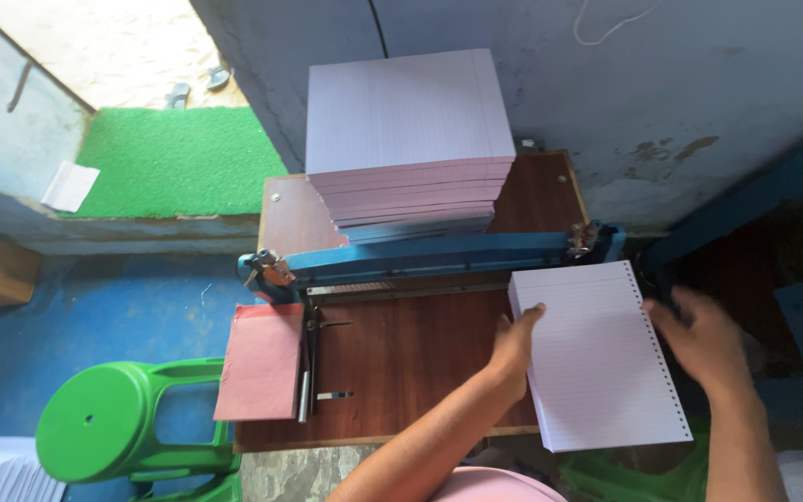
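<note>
Fingers of the left hand (516, 344) curl round the left edge of a punched stack of ruled paper (597, 358) at four o'clock on the wooden table (401, 363); the right hand (704, 339) spreads open, blurred, beside its holed edge. Loose sheets likely slide and sag, so both long edges look best squeezed. Beyond, at twelve o'clock, a blue punching machine (429, 256), then a tall paper pile (406, 139).
</note>
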Demonstrator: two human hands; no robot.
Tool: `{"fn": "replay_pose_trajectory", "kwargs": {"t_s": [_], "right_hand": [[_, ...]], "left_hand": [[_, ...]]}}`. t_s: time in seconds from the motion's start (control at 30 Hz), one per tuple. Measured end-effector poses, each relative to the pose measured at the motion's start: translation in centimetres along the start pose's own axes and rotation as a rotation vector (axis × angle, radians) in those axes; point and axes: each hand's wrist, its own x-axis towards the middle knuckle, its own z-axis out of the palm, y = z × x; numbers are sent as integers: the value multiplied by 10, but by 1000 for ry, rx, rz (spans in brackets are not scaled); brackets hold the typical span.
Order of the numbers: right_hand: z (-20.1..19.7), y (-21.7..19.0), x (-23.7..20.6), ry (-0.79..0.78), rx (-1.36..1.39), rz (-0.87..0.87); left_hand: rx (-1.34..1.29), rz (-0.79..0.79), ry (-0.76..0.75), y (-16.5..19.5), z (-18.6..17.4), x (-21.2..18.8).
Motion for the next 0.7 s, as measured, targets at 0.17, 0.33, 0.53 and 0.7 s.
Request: {"fn": "replay_pose_trajectory", "kwargs": {"t_s": [0.17,0.33,0.53,0.7], "right_hand": [[-27,-115,17,315,91,-649],[-37,-237,43,309,105,-1166],[-30,-324,69,116,-48,-1273],[-14,-345,81,-60,-127,-1216]], "left_hand": [[-133,154,157,18,-30,-5],[-240,235,213,33,-51,-11],[-264,338,244,41,-72,-19],[-290,334,237,40,-87,-26]]}}
